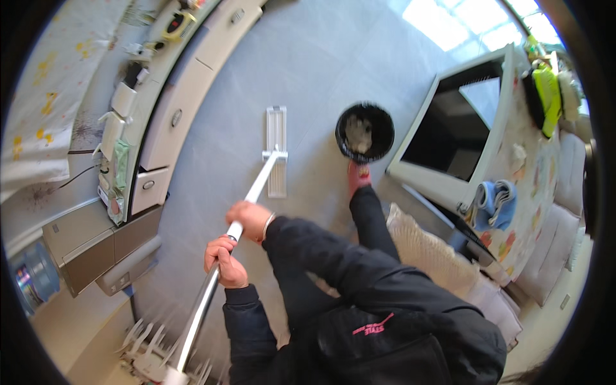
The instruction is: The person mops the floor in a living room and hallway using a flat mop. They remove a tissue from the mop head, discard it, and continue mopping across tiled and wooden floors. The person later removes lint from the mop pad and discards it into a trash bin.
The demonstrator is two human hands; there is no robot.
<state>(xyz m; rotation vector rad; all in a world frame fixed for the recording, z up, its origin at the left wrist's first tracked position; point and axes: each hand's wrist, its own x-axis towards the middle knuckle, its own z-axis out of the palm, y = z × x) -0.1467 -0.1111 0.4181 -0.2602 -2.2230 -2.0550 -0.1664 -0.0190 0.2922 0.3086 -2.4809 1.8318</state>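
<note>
My left hand (225, 263) grips the metal lower section of a long pole (198, 313). Just above it, my right hand (248, 220) is wrapped around the white part of the same pole, a band at its wrist. At the pole's far end is a flat white mop head (276, 178), lying lengthwise on the grey floor (308, 67). To the right of the mop head stands a black bin (340, 139) with some greyish stuff (358, 134) inside. My foot in a pink slipper (360, 177) is right by the bin.
A long low cabinet (163, 120) with drawers, crowded on top, runs along the left. On the right are a table (428, 185) with a dark glossy side panel, a folded blue cloth (495, 204) and a sofa (553, 231). A water dispenser (96, 250) and a shoe rack (154, 361) stand lower left.
</note>
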